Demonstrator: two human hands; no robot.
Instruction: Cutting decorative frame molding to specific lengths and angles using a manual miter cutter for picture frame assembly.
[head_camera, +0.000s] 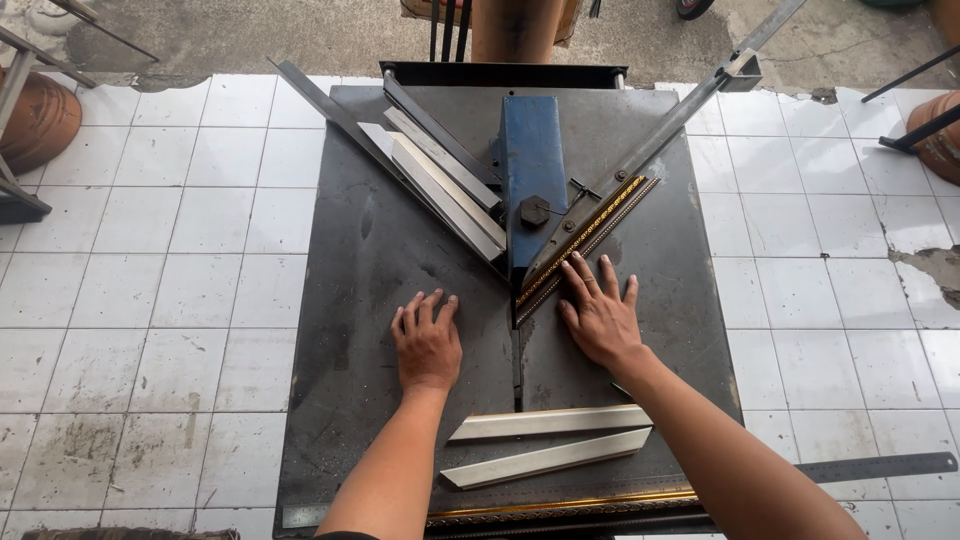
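Note:
My left hand lies flat, fingers apart, on the dark metal table of a frame-joining machine, holding nothing. My right hand presses flat with spread fingers beside a gold-patterned dark moulding strip, its fingertips touching the strip's lower end. That strip rests against the right angled metal fence, below the blue machine head. Several pale mitred moulding pieces lean along the left fence. Two more pale mitred pieces lie on the table between my forearms.
A gold-edged moulding strip lies along the table's near edge. A steel ruler sticks out at the lower right. White floor tiles surround the machine. Clay pots and metal legs stand at the left and right edges.

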